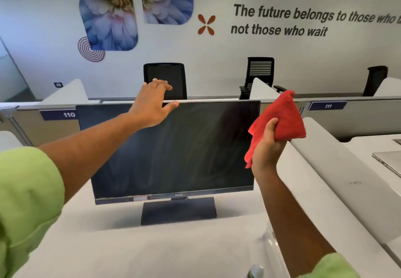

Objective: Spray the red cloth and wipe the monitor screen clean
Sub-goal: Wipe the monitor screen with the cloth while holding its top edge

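A black monitor (pixel 173 154) stands on the white desk (pixel 121 247), its dark screen streaked with faint smears. My left hand (pixel 152 104) reaches over the monitor's top edge, fingers spread, thumb on the front of the bezel and fingers behind it. My right hand (pixel 268 147) is raised at the monitor's right edge and grips a bunched red cloth (pixel 284 117), which is off the screen. A clear spray bottle (pixel 256 271) shows blurred at the bottom edge, partly hidden by my right forearm.
A grey laptop (pixel 388 162) lies on the desk to the right. A low partition with labels 110 (pixel 69 114) and 111 runs behind the monitor. Three black office chairs (pixel 259 73) stand against the far wall. A curved white divider (pixel 321 169) separates the desks.
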The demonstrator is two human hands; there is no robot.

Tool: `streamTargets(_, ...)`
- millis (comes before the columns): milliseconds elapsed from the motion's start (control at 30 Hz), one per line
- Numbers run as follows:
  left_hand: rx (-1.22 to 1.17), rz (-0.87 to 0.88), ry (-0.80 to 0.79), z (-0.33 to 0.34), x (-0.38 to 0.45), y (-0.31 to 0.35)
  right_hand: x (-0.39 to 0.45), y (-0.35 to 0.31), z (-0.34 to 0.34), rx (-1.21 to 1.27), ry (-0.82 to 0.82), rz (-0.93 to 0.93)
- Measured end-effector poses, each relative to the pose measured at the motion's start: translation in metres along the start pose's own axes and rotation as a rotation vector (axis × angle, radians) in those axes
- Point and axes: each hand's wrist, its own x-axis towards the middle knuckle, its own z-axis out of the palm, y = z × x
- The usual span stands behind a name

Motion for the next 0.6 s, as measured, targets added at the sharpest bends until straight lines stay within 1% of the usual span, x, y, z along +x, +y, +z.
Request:
streamTargets(67, 0.039, 0.011, -0.065, 0.0, 0.018, -0.01, 0.011, 0.011, 0.012, -0.136, -0.025, -0.196)
streamTargets(133, 0.026, 0.02, -0.203, 0.001, 0.029, -0.021, 0.022, 0.033, 0.021, -0.324, -0.118, -0.406)
streamTargets(200, 0.035, 0.015, -0.33, 0.005, 0.034, -0.029, 0.03, 0.053, 0.027, -0.562, -0.213, -0.604)
streamTargets(233, 0.067, 0.014, -0.346, 0.009, 0.034, -0.033, 0.032, 0.061, 0.029, -0.684, -0.23, -0.692)
streamTargets(267, 0.106, 0.018, -0.328, 0.013, 0.035, -0.036, 0.034, 0.071, 0.03, -0.803, -0.233, -0.741)
streamTargets(333, 0.165, 0.022, -0.265, 0.021, 0.035, -0.039, 0.035, 0.086, 0.031, -1.015, -0.208, -0.758)
streamTargets(400, 0.189, 0.024, -0.232, 0.024, 0.035, -0.041, 0.036, 0.099, 0.031, -1.133, -0.209, -0.76)
streamTargets(533, 0.218, 0.051, -0.185, 0.027, 0.035, -0.046, 0.044, 0.11, 0.03, -1.189, -0.228, -0.894)
streamTargets(600, 0.209, 0.088, -0.139, 0.029, 0.033, -0.045, 0.058, 0.106, 0.027, -1.183, -0.178, -0.913)
